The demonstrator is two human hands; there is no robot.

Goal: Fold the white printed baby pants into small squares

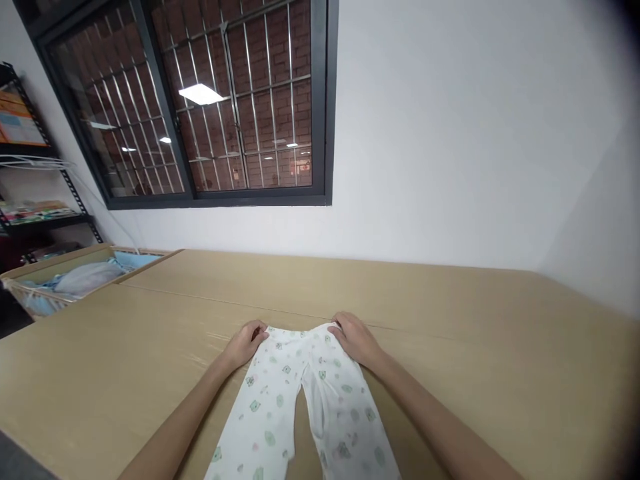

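White trousers (280, 380) with a green and pink print lie spread on the tan table, waistband at the far end and legs toward me. The lower ends of the legs run out of view at the bottom. My left hand (247, 343) is closed on the left corner of the waistband, thumb on top. At the right corner of the waistband, my right hand (354, 339) pinches the cloth between thumb and fingers. A narrow gap between the two legs shows the table beneath.
The tan table (150, 353) reaches back to a white wall (450, 133) with a barred window (240, 100). A wooden crib (75, 273) with blue and white bedding adjoins the table at left. Black shelving (45, 220) stands beyond it.
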